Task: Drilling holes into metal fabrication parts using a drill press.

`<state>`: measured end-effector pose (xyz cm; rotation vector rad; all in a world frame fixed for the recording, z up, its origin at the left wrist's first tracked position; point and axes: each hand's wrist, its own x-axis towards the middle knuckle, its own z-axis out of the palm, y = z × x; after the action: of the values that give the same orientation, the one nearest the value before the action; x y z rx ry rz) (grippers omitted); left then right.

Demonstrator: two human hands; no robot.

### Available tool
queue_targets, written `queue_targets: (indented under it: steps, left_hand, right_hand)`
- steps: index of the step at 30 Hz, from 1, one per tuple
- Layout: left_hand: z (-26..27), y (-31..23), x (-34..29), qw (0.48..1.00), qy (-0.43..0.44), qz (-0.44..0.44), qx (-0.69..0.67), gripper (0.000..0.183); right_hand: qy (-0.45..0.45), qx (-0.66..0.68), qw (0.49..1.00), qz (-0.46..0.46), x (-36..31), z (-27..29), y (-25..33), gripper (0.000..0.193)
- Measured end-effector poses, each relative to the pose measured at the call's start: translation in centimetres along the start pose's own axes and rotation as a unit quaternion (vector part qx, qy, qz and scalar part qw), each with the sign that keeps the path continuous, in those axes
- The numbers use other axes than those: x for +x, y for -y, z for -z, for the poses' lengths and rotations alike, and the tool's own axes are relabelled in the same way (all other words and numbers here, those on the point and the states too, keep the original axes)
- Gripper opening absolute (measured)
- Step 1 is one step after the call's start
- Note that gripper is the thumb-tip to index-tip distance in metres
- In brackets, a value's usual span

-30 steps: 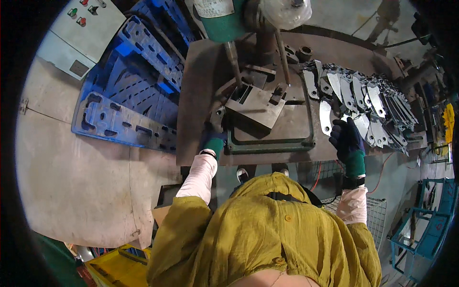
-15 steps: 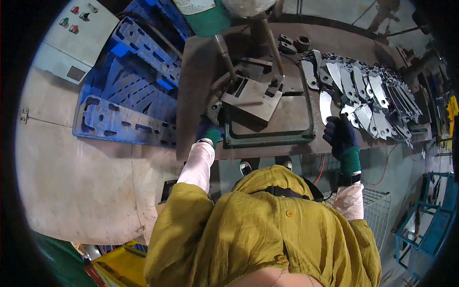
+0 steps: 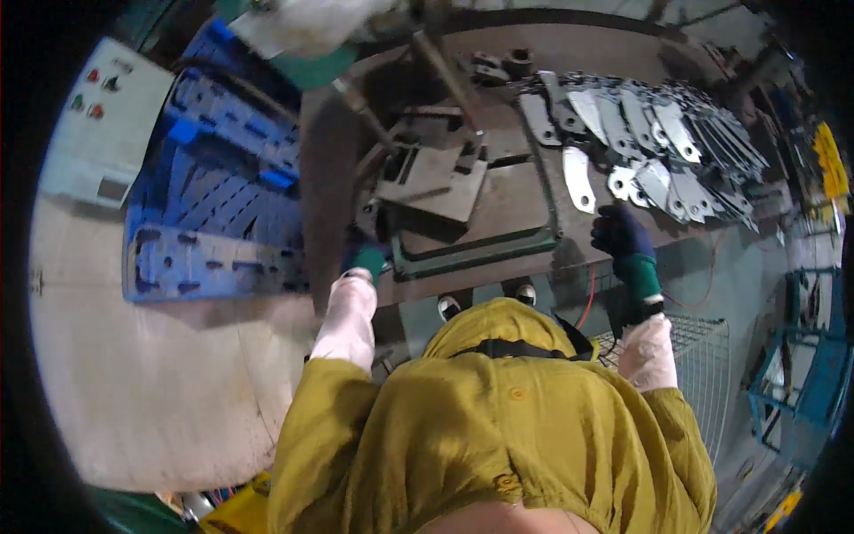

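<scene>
A curved plate (image 3: 579, 181) points lengthwise toward the person (image 3: 498, 409) — right fingers (image 3: 607, 234) half-curled, empty; left fingers (image 3: 357, 244) unclear.

Metalworking shop, with machine and parts in view

This looks like a workshop or factory corner for metal parts; a brown tabletop (image 3: 605, 49) carries a bench machine with a green-edged base (image 3: 480, 250), slanting metal rods (image 3: 443, 71) and a heavy steel block (image 3: 434, 185); to the right lies a crowded spread of flat metal pieces (image 3: 636, 125), many curved and pierced with holes; at left a pale control box (image 3: 102, 133) bears red and green buttons, beside slotted blue plastic pallets (image 3: 213, 258) of an industrial sort; a wire basket (image 3: 703, 338) shows below the tabletop, a blue metal frame (image 3: 805, 378) farther right; dark work gloves (image 3: 625, 233) with green cuffs fit the setting.
</scene>
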<state>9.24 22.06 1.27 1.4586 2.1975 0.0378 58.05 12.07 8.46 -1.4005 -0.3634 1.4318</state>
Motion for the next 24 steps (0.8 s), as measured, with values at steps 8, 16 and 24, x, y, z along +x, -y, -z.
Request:
queue_targets:
  steps: [8, 16, 24]
  left_hand:
    - [-1.8, 7.0, 3.0, 0.988, 0.109, -0.025, -0.104, 0.089]
    - [-1.7, 5.0, -3.5, 0.986, -0.154, 0.024, -0.064, 0.071]
    - [-3.8, 5.2, -12.8, 0.92, -0.292, -0.041, -0.259, 0.055]
  right_hand:
    - [-0.141, -0.656, 0.706, 0.227, 6.8, 2.3, -2.6, 0.07]
    - [-0.108, -0.722, 0.578, 0.364, 8.4, 0.2, -3.4, 0.037]
    - [0.052, -0.75, 0.547, 0.368, 1.5, 3.7, -3.5, 0.065]
